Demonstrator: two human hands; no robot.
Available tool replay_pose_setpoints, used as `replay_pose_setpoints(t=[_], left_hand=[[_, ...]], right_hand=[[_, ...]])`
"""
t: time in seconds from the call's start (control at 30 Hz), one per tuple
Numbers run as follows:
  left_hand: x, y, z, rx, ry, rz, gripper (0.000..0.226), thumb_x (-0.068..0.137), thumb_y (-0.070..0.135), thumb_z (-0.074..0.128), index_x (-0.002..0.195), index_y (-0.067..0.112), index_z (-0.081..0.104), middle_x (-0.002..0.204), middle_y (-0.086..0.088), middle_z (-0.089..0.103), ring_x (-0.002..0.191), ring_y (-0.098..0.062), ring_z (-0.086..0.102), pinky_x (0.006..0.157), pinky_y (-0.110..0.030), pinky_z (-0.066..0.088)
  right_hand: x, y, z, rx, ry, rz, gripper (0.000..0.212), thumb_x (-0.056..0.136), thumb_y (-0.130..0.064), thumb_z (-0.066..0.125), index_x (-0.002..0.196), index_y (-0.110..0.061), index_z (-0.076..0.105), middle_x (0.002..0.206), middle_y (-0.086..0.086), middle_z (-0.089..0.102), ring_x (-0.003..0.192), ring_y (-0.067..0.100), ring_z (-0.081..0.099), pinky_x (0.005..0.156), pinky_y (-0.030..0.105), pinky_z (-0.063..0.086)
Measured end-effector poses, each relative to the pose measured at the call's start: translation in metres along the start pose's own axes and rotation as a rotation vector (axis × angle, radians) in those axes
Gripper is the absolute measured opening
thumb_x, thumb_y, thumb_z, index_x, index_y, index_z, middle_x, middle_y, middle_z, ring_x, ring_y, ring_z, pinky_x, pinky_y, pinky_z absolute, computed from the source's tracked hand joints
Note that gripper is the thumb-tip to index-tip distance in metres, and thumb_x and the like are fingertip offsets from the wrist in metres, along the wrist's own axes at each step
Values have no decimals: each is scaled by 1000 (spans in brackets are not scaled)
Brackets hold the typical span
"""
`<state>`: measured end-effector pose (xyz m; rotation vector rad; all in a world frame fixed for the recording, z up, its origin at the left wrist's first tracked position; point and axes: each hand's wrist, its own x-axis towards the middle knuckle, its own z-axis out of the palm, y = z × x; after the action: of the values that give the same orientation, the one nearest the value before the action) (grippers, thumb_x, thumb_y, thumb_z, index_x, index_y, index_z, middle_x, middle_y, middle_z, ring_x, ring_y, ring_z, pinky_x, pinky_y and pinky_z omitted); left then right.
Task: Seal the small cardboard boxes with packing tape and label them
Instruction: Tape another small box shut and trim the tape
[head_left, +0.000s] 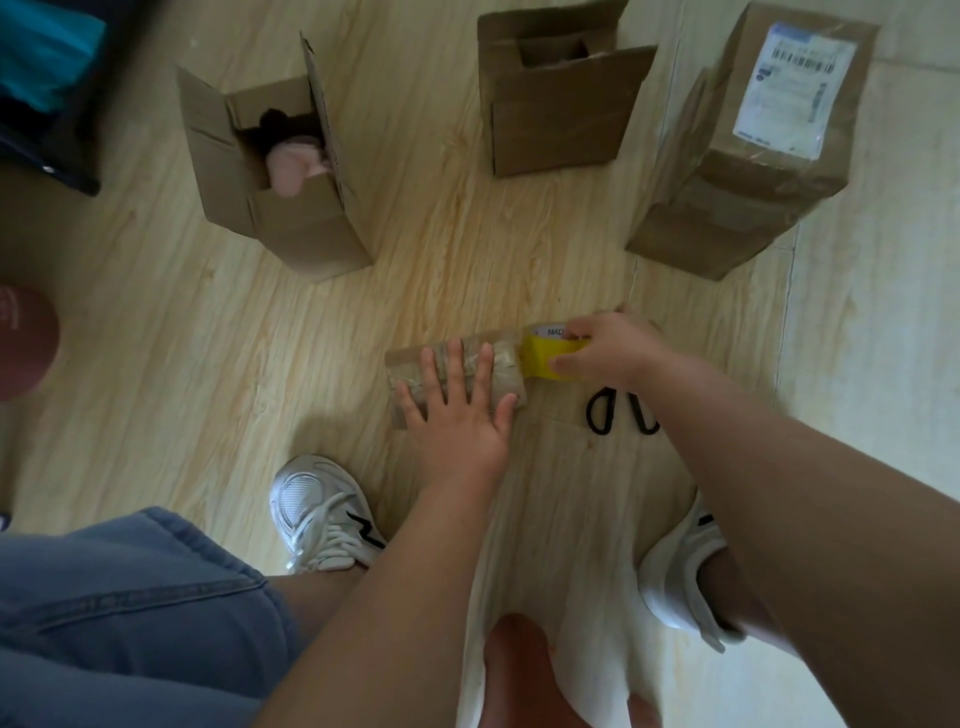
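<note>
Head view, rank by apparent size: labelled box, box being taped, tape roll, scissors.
1. Labelled box: largest, though farthest.
2. Box being taped, under the left hand.
3. Tape roll and scissors: not ranked; the right hand covers part of the roll, and the scissors are partly hidden.

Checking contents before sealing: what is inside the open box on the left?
In the left open box, a pale pink soft item lies at the opening with something dark behind it. Anything beneath them is hidden by the walls.
</note>
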<state>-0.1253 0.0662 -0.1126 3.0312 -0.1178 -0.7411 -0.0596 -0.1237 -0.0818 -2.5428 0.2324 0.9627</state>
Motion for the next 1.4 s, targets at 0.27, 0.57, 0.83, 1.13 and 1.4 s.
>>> replay_pose_setpoints(t=[0.27,0.57,0.83,1.13,1.4], left_hand=[[0,1,-4,7,14,-27,63,95,56,-6,151,35,-23,164,-1,-19,151,-30,-15,119,-58,0],[6,-2,-2,-47,164,86,64,99,49,24,148,11,40,151,-22,38,142,-38,29,118,-56,22],[11,4,2,-206,204,106,67,100,45,15,156,9,15,166,-4,3,153,-17,-6,120,-50,-15],[14,-2,11,-130,110,119,67,91,49,-14,151,24,-24,160,0,-31,146,-16,-30,118,-53,-17],[17,-3,19,-124,146,121,63,95,48,-8,152,24,-21,160,0,-29,145,-13,-32,117,-50,-20]], right_hand=[[22,-23,-21,-385,-9,-57,44,90,-46,54,129,-25,61,132,6,52,134,31,32,106,46,33],[27,-17,-8,-136,159,-123,59,90,-38,69,144,-26,46,149,2,39,133,24,39,96,39,48],[-2,12,25,312,457,107,40,102,-31,51,137,-10,48,133,10,51,117,26,52,87,33,40],[-15,52,77,236,138,459,45,100,-41,53,122,-2,49,117,15,59,104,31,59,73,33,37],[-5,50,83,145,147,520,38,98,-47,53,97,-10,42,92,5,53,84,25,55,68,33,41]])
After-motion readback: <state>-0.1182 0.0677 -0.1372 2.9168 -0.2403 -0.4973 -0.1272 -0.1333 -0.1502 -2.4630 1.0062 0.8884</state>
